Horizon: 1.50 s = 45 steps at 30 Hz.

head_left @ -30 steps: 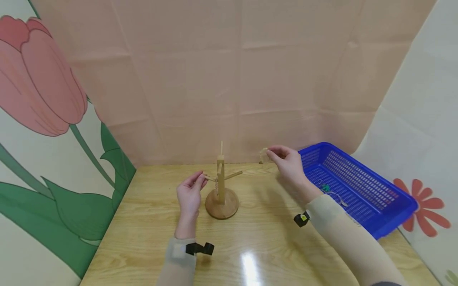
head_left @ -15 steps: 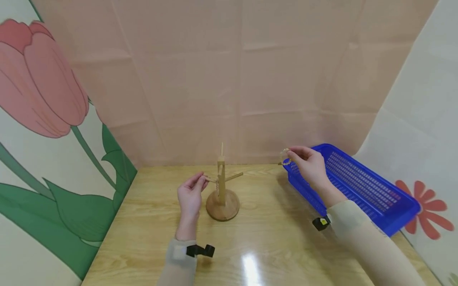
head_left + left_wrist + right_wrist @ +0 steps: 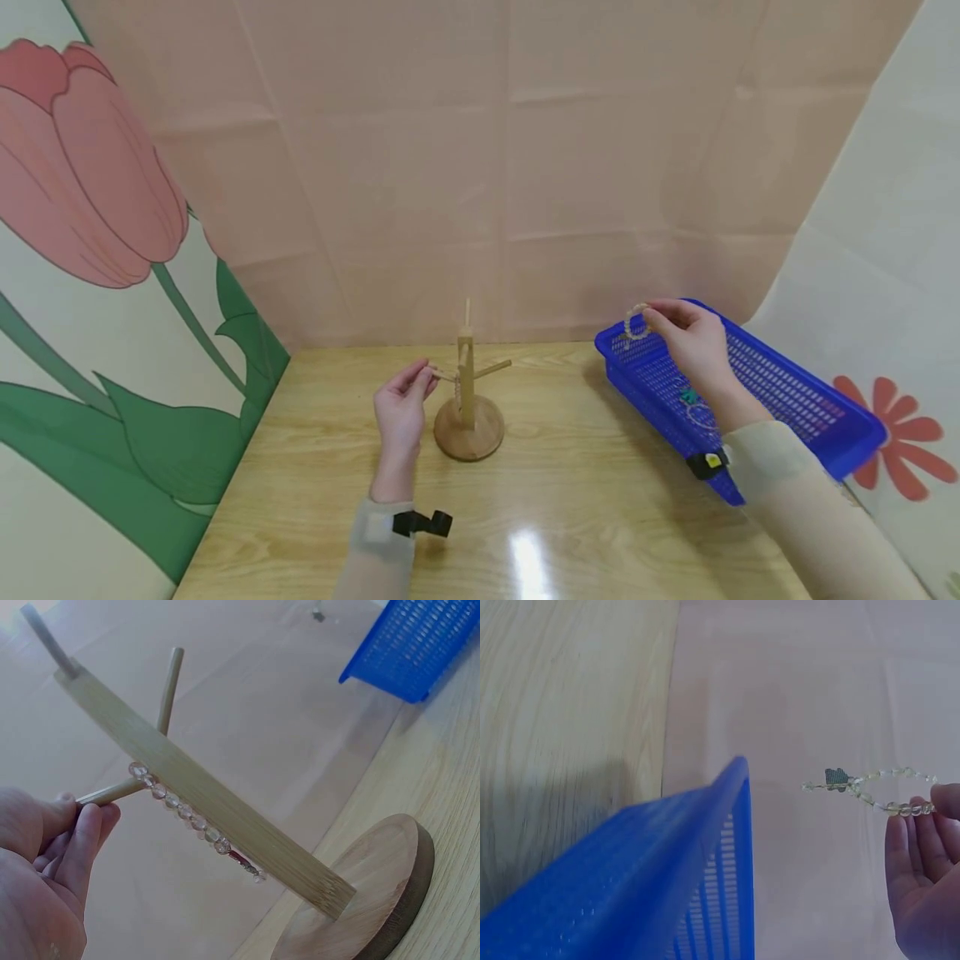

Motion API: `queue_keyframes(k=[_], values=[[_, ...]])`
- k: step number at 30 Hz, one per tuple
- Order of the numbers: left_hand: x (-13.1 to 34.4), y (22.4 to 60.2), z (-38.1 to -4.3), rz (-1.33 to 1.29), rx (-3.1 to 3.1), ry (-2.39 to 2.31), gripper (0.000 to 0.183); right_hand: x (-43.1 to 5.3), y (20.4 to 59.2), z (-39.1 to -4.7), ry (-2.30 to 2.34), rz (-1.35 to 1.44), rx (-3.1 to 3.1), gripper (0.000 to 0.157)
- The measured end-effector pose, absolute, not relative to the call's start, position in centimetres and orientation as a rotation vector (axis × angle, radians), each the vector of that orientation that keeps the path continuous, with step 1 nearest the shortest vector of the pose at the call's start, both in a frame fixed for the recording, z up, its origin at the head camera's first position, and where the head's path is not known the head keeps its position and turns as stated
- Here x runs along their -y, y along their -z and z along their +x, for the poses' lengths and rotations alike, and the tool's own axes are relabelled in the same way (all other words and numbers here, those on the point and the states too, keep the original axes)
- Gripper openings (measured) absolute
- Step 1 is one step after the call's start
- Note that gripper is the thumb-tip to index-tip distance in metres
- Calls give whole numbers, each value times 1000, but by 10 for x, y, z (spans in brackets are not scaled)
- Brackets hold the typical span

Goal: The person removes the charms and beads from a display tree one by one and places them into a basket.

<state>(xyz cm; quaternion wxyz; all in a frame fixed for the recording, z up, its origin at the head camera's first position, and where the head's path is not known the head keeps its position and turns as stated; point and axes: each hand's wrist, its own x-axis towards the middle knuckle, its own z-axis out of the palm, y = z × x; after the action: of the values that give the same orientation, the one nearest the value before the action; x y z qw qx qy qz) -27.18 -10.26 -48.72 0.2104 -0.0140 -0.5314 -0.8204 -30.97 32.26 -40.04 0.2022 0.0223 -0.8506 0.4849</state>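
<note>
My left hand (image 3: 401, 408) pinches the tip of a peg (image 3: 122, 790) on a wooden jewellery stand (image 3: 467, 396), which stands upright on a round base (image 3: 367, 889). A bracelet of clear pinkish beads (image 3: 185, 813) hangs on that peg, close against the post. Between thumb and fingers, my right hand (image 3: 697, 346) holds a pale yellow beaded bracelet (image 3: 906, 810) above the far left end of the blue basket (image 3: 795, 387). From this bracelet dangles a small dark charm (image 3: 836, 777) with a bead at its end.
Inside the basket lie a green piece (image 3: 687, 397) and a clear ring-like bracelet (image 3: 701, 417), partly behind my right arm. A second peg (image 3: 492, 368) sticks out from the stand's right. The wooden table (image 3: 547, 475) ends at a pink cloth backdrop (image 3: 480, 208).
My right hand has carried the yellow bracelet rightward, from the gap beside the stand to over the basket. My left hand stays on the peg.
</note>
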Motion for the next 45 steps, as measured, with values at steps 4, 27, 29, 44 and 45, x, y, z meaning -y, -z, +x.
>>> queue_keyframes(k=[4,27,29,44,45], values=[[103,488,-272,-42,1484,2273,26,-334,398,-309,-1352,42,2379,43],[102,484,-272,-14,1485,2267,20,-404,404,-313,-1283,46,2625,51],[102,484,-271,-4,1488,2269,20,-410,407,-313,-1255,45,2680,52],[102,485,-269,-23,1477,2273,19,-430,434,-318,-1026,201,2988,44],[101,485,-269,-20,1476,2275,19,-430,434,-317,-1014,218,2998,42]])
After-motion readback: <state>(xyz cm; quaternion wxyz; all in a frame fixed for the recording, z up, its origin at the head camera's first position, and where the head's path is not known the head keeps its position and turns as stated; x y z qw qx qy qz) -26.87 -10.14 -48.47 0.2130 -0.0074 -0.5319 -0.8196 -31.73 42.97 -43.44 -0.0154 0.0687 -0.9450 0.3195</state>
